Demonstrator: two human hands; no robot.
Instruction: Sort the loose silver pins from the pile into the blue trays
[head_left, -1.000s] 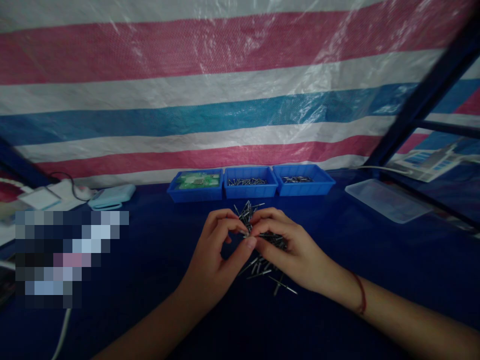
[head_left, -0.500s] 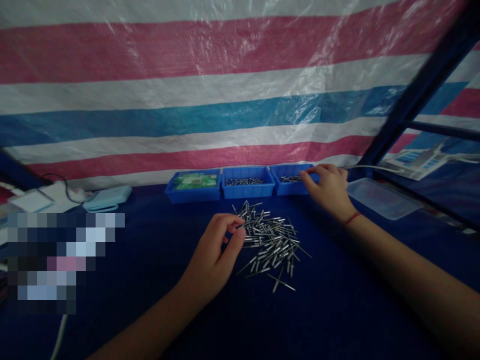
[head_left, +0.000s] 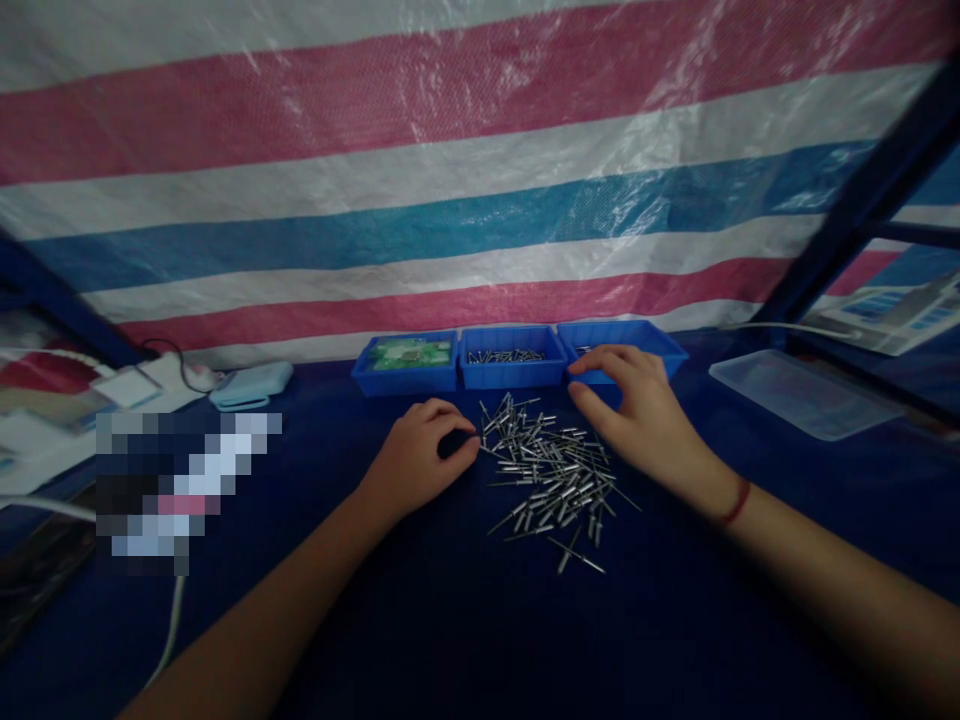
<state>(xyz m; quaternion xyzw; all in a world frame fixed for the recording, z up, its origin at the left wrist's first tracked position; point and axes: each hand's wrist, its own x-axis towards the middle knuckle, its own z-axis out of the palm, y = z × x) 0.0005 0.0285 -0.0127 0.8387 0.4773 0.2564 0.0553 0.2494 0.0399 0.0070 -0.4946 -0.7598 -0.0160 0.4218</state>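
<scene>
A loose heap of silvery blind rivets (head_left: 562, 470) lies on the dark blue table. At the heap's left edge, my left hand (head_left: 420, 455) has thumb and forefinger pinched together on a blind rivet (head_left: 486, 448); most of it is hidden by the fingertips. My right hand (head_left: 637, 405) is over the near side of the right blue bin (head_left: 660, 352), its thumb and fingers apart and nothing visible between them. That hand hides much of the bin's inside. Rivets also fill the bottom of the middle blue bin (head_left: 514, 375).
The left blue bin (head_left: 405, 382) holds a green-and-clear packet (head_left: 411, 353). To the right lies a translucent plastic lid (head_left: 802, 395). A light blue case (head_left: 251, 385), a power strip with cables and a pixelated area are at left. A striped tarp (head_left: 450, 230) hangs behind.
My right hand has come back from the right bin toward the heap, its fingers spreading. My left hand stays at the heap's left edge, pinched. The camera view has shifted slightly.
</scene>
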